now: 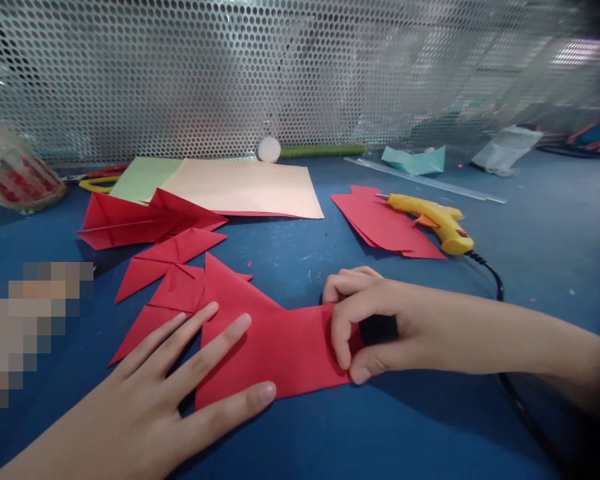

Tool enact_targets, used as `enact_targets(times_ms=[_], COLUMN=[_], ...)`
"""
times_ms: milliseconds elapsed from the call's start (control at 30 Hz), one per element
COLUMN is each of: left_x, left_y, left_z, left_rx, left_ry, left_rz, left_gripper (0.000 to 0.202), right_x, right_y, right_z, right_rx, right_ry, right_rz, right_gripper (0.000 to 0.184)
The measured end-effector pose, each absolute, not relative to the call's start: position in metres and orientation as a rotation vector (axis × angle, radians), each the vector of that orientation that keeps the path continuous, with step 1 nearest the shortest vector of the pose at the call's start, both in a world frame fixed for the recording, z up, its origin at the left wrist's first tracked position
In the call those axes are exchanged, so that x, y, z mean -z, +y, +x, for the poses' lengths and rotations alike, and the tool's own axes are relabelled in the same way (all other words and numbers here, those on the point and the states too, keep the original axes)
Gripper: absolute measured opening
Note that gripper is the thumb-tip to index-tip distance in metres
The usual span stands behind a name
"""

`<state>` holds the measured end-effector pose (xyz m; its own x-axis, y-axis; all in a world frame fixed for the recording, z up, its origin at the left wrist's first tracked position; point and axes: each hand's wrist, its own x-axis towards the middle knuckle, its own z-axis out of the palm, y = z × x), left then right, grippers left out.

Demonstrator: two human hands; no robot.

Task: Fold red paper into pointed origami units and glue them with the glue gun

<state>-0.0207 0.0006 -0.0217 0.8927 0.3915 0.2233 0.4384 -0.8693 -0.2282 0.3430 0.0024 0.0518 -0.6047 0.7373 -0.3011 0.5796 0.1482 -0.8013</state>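
Observation:
A sheet of red paper [280, 347], partly folded, lies flat on the blue table. Its upper left part rises to a pointed flap. My left hand [180, 380] rests with spread fingers on the left part of the paper, pressing it down. At the right edge, the thumb and fingers of my right hand [370, 320] pinch the sheet near its lower right corner. Folded red paper pieces [173, 257] with pointed ends lie just beyond my left hand, partly tucked under the sheet. Behind them stands a larger creased red paper [130, 223].
A yellow glue gun [443, 223] lies on red paper pieces [380, 223] at the right, its black cord trailing forward. Cream paper [245, 190] and green paper [147, 177] lie at the back before a perforated metal screen [205, 73]. A jar [17, 170] stands far left.

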Motion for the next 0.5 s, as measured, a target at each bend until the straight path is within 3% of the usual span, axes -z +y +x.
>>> enact_targets(times_ms=[333, 500], left_x=[0.017, 0.014], left_y=[0.001, 0.000], left_z=[-0.019, -0.016], left_rx=[0.208, 0.207], left_ry=[-0.586, -0.555], left_rz=[-2.766, -2.748], left_gripper=[0.123, 0.141], right_x=[-0.061, -0.061], right_y=[0.001, -0.002], right_z=[0.353, 0.349], right_rx=[-1.469, -1.373], right_ry=[-2.318, -2.341], right_rz=[-1.388, -1.413], right_gripper=[0.024, 0.022])
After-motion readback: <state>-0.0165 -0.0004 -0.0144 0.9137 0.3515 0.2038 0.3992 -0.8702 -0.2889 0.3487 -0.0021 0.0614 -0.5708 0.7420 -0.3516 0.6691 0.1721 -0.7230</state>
